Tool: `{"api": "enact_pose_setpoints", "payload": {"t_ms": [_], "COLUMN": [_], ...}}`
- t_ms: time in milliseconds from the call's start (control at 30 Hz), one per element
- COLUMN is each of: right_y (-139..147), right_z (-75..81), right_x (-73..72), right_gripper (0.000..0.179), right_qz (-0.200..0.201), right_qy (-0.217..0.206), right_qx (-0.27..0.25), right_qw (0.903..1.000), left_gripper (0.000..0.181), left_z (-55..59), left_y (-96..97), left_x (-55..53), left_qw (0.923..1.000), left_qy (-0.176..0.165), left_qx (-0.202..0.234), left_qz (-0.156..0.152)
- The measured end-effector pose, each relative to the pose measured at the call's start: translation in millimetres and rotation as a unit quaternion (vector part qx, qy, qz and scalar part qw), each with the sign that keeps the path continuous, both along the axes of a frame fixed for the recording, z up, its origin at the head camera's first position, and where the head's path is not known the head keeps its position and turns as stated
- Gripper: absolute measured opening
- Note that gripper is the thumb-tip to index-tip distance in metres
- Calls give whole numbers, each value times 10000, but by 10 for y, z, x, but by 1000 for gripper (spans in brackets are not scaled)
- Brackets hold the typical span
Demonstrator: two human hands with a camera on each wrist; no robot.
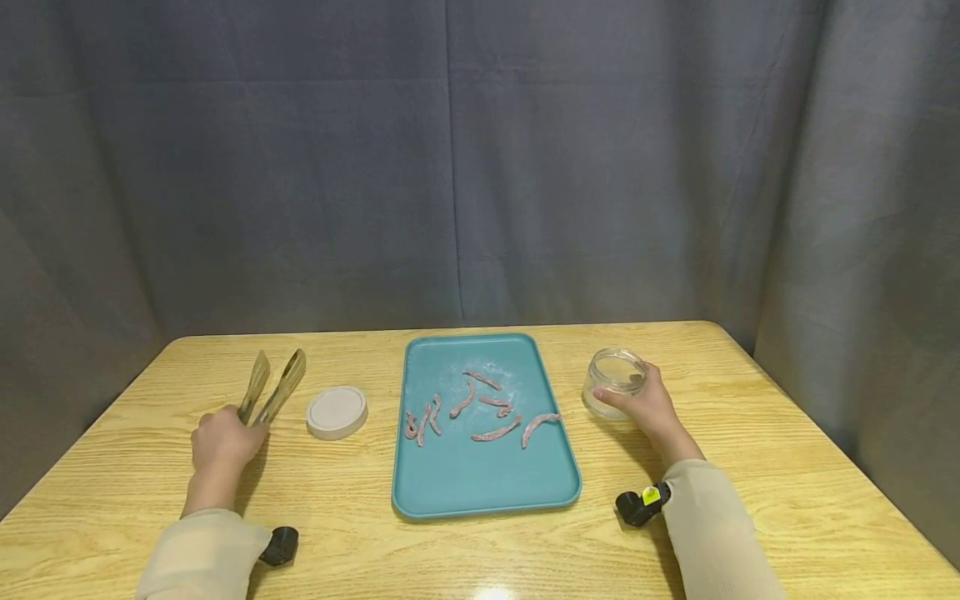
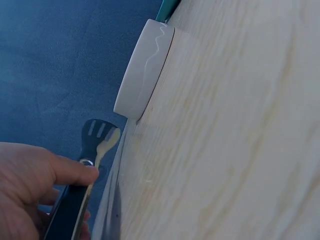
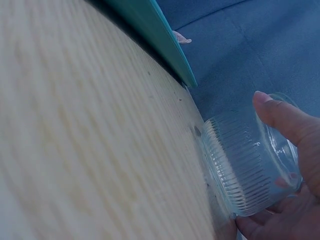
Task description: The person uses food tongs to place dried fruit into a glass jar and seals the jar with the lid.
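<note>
In the head view my left hand [image 1: 227, 442] grips a pair of tongs [image 1: 281, 389], whose two slotted ends point away and stand apart. The left wrist view shows the thumb pressed along the tongs [image 2: 92, 150]. Just right of that hand lies a round white lid [image 1: 337, 412]. My right hand [image 1: 648, 408] holds a clear glass jar [image 1: 611, 387] from its right side, thumb across the near wall; its mouth faces up. Ribbed walls of the jar [image 3: 240, 165] show in the right wrist view, its base at or very near the tabletop.
A teal tray [image 1: 487, 487] lies between the hands, bearing several floury, pinkish strips [image 1: 497, 429]. One strip [image 1: 538, 427] reaches the tray's right rim. The wooden table [image 1: 337, 533] ends at a grey curtain [image 1: 450, 167] behind.
</note>
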State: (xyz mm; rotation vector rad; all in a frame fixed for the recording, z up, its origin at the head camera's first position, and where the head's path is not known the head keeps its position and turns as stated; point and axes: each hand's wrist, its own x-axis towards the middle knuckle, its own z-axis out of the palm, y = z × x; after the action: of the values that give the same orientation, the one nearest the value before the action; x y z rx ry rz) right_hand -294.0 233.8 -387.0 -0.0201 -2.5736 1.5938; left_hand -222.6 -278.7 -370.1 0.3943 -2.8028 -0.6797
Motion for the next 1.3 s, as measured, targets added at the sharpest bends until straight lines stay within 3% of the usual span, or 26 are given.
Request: {"api": "enact_pose_setpoints", "payload": {"t_ms": [167,533,867,1300], "right_y": [4,-1,19,19], "right_z": [7,21,-4,-31], "right_x": [-3,9,1,-4], "right_gripper": [100,99,98,96], "right_qz": [-8,-22,2,32], "right_qy": [-28,-120,-58,43], "right_qx": [70,182,87,4], "right_qw": [10000,9998,9999,10000], "left_gripper": [45,52,55,53], "left_z": [59,206,399,561], "left_y": [37,164,307,462], "left_x": [-8,20,78,131], "left_qw": [9995,9981,9938,9858], "left_qy": [302,467,294,462], "left_qx": [-2,159,593,404], "left_qz": [-47,-379,-894,-1563]}}
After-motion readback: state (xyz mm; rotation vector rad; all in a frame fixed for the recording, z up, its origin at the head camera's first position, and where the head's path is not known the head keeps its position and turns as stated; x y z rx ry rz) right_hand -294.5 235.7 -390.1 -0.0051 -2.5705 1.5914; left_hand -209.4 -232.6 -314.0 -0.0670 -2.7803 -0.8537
